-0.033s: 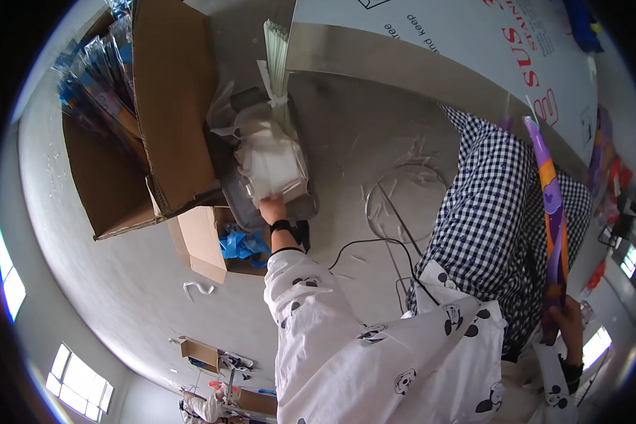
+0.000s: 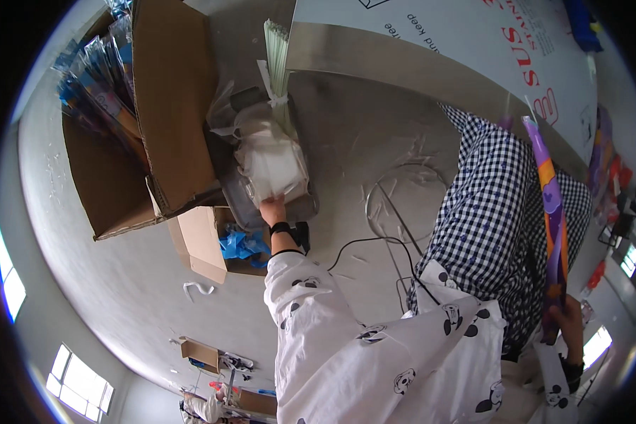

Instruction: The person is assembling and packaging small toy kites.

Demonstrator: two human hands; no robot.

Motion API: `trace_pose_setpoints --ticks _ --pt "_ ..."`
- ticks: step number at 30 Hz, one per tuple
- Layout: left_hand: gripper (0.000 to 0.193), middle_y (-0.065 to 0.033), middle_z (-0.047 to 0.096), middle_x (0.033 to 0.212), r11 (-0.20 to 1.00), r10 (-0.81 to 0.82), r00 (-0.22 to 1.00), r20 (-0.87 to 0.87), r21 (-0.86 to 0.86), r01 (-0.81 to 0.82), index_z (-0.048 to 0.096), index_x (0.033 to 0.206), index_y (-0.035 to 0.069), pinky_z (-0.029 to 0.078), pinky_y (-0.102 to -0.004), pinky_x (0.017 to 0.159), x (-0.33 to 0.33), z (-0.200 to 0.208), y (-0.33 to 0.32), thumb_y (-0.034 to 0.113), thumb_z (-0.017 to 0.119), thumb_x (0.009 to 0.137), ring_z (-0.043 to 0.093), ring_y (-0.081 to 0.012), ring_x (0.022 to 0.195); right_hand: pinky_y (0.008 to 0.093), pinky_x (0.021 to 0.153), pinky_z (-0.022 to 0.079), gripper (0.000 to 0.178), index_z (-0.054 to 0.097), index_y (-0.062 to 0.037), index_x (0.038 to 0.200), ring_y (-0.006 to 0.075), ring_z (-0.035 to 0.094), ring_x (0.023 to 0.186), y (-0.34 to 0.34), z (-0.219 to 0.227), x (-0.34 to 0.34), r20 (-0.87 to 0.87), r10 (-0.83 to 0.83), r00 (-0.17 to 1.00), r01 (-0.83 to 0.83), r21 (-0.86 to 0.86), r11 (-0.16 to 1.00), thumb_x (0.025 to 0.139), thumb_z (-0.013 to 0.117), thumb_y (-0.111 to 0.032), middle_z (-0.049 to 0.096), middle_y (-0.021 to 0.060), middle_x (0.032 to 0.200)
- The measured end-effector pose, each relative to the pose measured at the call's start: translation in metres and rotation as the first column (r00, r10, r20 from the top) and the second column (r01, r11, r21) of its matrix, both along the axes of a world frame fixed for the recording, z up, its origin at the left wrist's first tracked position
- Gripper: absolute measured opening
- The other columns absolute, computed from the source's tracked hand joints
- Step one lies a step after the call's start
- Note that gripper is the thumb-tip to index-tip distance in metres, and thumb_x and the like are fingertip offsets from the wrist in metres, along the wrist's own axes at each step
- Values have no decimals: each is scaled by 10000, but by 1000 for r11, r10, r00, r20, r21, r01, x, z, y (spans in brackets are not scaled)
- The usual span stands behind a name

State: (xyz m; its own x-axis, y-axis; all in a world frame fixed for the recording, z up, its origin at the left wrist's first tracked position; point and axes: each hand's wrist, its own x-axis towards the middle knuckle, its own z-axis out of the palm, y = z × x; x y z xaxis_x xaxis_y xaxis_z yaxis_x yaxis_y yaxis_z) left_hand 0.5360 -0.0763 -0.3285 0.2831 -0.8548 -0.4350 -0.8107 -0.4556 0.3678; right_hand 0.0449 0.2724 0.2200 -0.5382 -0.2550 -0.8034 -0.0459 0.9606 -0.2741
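Note:
My left hand [image 2: 273, 210] reaches out to a stack of clear plastic bags [image 2: 270, 161], its fingers closed on the near edge. The bags lie in a grey tray [image 2: 305, 207], where a tied bundle of thin pale green-white sticks [image 2: 276, 60] also stands. At the far right, my right hand [image 2: 569, 326] is wrapped round the lower end of a long slim purple-and-orange roll [image 2: 552, 205], which looks like folded printed fabric. The roll stands nearly upright in front of a black-and-white checked cloth [image 2: 487, 191] over my lap.
A large cardboard box [image 2: 173, 99] at left holds several long plastic-wrapped packets [image 2: 102, 99]. Below it, a smaller box [image 2: 203, 244] contains blue material [image 2: 240, 244]. A metal-edged table [image 2: 431, 42] rises at upper right. A metal ring [image 2: 369, 212] and a black cable [image 2: 364, 241] lie nearby.

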Motion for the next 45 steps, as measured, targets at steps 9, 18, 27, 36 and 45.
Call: trace_pose_setpoints --ticks 9,18,27,36,45 --pt "268 -166 712 812 996 29 997 -74 83 -23 753 839 65 532 -421 763 -35 14 3 302 773 715 684 -356 819 247 704 496 222 585 40 1042 96 599 748 -3 1 8 -32 -3 999 4 29 1000 892 643 -113 640 26 858" --pt "198 -170 712 828 980 29 999 40 -195 -21 758 905 75 537 -402 728 -52 70 4 242 701 814 685 -340 778 245 683 495 217 587 37 1038 96 599 726 0 -8 1 4 26 1000 -26 -11 1000 890 636 -115 642 26 848" --pt "139 -96 697 962 898 312 -38 -949 308 -315 658 885 23 523 -291 739 -136 256 3 125 596 955 662 -168 788 264 695 521 250 612 52 1060 120 633 735 6 -15 -11 17 37 999 -33 -176 984 875 631 -117 687 71 866" --pt "51 -217 608 1232 921 202 -407 -891 31 389 589 870 38 521 -424 909 -343 439 102 17 591 916 681 -265 970 313 817 552 327 585 58 1138 191 685 871 -22 4 -50 407 0 914 261 -585 768 833 680 -12 684 102 1008" --pt "127 -185 661 1123 803 410 -179 -894 260 536 511 797 79 558 -301 709 -407 475 157 74 556 915 697 -200 846 323 749 574 365 536 88 1189 212 690 845 -15 13 -81 483 112 869 361 -771 525 850 640 1 659 183 1110"
